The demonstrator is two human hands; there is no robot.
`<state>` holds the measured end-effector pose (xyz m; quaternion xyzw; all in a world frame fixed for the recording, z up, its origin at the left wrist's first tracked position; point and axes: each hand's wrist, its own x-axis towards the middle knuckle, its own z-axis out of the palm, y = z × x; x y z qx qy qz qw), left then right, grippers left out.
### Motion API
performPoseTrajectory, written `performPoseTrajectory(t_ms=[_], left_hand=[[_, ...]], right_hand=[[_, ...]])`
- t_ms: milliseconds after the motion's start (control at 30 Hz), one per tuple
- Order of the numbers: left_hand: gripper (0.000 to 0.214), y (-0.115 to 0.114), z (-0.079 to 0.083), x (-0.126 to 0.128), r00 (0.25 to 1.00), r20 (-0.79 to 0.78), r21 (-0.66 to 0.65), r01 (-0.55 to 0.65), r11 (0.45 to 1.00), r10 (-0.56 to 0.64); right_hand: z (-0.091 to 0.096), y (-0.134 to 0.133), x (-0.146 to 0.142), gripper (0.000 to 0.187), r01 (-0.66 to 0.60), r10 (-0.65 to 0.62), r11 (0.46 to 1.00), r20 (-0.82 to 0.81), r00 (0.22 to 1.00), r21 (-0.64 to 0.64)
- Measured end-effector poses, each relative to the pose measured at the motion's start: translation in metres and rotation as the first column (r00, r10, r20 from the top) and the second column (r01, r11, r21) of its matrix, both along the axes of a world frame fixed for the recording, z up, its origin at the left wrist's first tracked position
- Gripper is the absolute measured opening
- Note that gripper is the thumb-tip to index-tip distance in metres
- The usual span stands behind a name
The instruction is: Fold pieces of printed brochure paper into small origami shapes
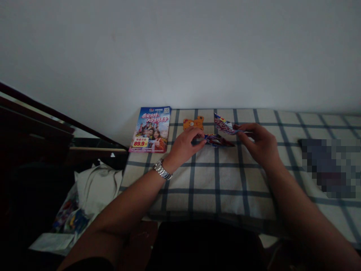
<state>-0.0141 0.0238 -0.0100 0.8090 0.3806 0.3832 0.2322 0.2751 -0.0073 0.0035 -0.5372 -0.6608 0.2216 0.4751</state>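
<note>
My left hand (187,145), with a metal watch on its wrist, pinches the left end of a dark, colourful folded printed paper (218,140) low over the checked cloth. Across from it, my right hand (258,143) grips a raised piece of printed paper (222,125) between thumb and fingers. This piece is blue, white and red, and slants up to the left. Whether the two pieces are joined as one sheet, I cannot tell. Just behind my left hand lies an orange bear-shaped item (193,122), partly hidden by that hand.
A stack of printed flyers (151,128) rests at the left end of the checked cloth (203,180), by the wall. On the right lies a dark, pixelated object (324,165). White and clear plastic bags (98,184) stand lower left, beside dark furniture (34,150).
</note>
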Motion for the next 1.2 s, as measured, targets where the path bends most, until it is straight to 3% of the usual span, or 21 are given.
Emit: performPoseTrajectory(t_ms=[467,667,867,1200], left_hand=[[0.015,-0.0006,-0.0029,0.0012,0.999,0.012,0.004,-0.03,1.0,0.03],[0.013,0.0009,-0.0074,-0.0004,0.999,0.013,0.004,-0.037,0.999,0.037],[0.014,-0.0025,-0.0018,0.0012,0.999,0.002,0.044,-0.033,0.998,0.033],[0.014,-0.0035,-0.0009,0.0015,1.0,-0.005,0.059,-0.029,0.998,0.03]], right_hand=[[0.0035,-0.0014,-0.0023,0.018,-0.057,0.053,0.998,0.152,0.987,0.026],[-0.0017,-0.0015,0.0002,0.02,-0.037,0.037,0.999,0.049,0.998,-0.002],[-0.0017,-0.0016,-0.0019,0.019,-0.032,0.032,0.999,-0.073,0.997,0.006],[0.002,-0.0028,0.0003,0.019,0.003,-0.008,0.999,0.097,0.995,0.05]])
